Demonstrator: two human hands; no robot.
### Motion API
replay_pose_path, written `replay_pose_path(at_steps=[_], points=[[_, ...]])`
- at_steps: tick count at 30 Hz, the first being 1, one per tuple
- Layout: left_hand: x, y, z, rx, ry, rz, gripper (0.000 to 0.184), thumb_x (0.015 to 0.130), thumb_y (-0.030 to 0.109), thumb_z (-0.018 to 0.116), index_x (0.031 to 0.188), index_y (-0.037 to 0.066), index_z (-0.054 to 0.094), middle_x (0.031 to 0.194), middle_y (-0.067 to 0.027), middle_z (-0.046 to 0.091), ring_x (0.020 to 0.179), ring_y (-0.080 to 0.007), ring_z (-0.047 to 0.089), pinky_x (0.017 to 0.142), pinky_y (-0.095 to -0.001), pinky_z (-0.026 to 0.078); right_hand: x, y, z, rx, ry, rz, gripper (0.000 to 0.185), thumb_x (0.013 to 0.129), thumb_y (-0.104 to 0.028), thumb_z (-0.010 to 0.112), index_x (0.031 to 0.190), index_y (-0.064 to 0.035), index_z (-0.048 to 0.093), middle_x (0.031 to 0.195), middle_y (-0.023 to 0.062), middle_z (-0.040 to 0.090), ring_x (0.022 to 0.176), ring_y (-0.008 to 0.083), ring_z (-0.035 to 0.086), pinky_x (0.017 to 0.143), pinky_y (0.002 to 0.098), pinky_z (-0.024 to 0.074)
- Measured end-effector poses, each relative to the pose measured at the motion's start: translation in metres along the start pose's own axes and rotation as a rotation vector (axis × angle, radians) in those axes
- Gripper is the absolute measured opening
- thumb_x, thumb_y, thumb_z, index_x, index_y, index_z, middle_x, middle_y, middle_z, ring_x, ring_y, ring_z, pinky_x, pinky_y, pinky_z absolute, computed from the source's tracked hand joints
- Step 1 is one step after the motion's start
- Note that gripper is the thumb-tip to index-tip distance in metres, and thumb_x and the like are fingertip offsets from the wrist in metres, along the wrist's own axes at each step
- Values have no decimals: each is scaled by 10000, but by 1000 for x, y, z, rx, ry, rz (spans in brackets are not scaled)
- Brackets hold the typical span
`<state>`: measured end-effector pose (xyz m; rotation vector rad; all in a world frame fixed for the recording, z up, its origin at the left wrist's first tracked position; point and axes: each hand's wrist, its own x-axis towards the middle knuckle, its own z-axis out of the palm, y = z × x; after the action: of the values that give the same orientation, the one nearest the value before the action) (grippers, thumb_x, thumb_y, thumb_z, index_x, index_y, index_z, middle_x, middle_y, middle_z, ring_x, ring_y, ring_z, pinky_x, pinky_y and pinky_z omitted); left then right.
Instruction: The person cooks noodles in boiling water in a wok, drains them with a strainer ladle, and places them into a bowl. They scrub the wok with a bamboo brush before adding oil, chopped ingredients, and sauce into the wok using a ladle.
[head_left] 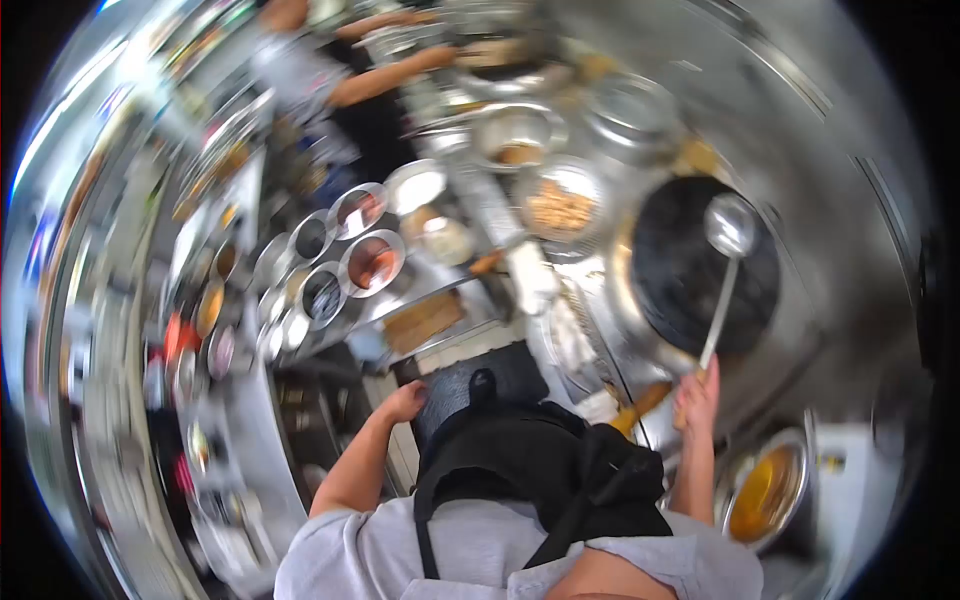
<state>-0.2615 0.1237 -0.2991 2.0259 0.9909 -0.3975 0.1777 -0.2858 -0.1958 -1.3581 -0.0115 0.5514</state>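
Observation:
My right hand (697, 398) is closed around the handle of a long metal ladle (731, 226). The ladle's round bowl is over the far part of a large black wok (672, 262) on the stove, and its handle slopes back toward me. My left hand (405, 400) hangs at my other side by the black apron (500, 455), its fingers curled in with nothing visible in them. It is near the dark mat on the floor and touches no utensil that I can make out. What lies inside the wok is too dark and blurred to tell.
Beyond the wok stand a bowl of light brown pieces (560, 205) and several metal pots. Metal containers with red food (372, 263) line the left counter. A basin of orange-yellow liquid (768, 495) is at my right. Another person (310, 80) works at the far stove.

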Motion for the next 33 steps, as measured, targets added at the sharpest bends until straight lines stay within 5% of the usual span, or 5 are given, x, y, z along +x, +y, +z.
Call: replay_pose_path(at_steps=[3, 12, 23, 27, 33], points=[[-61, -41, 2, -200, 197, -154, 411, 813, 99, 567, 1219, 37, 586, 1008, -178, 694, 966, -302, 661, 852, -384, 515, 16, -20, 25, 602, -374, 131, 664, 965, -45, 477, 1533, -199, 169, 742, 24, 427, 437, 81, 396, 364, 225, 375], [-202, -141, -51, -739, 1238, -379, 204, 844, 26, 523, 1000, 26, 654, 709, -42, 629, 577, -116, 608, 508, -286, 489, -2, -11, 169, 381, -909, 376, 546, 926, -68, 482, 1426, -108, 266, 720, 58, 402, 372, 107, 383, 327, 276, 410], [-391, -375, -124, -515, 2180, -885, 251, 865, 177, 605, 1040, -2, 628, 867, -142, 639, 790, -268, 604, 702, -382, 502, -83, 58, 366, 217, -1219, 768, 574, 930, -63, 461, 1444, -95, 206, 668, 61, 396, 356, 117, 414, 335, 303, 440], [-458, -428, -99, -162, 2155, -1853, 385, 791, 230, 611, 1111, 14, 606, 1032, -240, 638, 1034, -408, 587, 889, -483, 473, -111, 84, 433, 143, -1228, 820, 577, 941, -73, 460, 1454, -104, 197, 674, 66, 400, 362, 118, 419, 343, 305, 445], [-450, -503, -49, -523, 1762, -1418, 398, 763, 215, 620, 1115, 32, 594, 1072, -275, 647, 1025, -442, 614, 909, -481, 473, -148, 102, 509, 117, -1177, 875, 560, 947, -51, 440, 1451, -97, 201, 691, 72, 406, 372, 122, 414, 361, 306, 447]])
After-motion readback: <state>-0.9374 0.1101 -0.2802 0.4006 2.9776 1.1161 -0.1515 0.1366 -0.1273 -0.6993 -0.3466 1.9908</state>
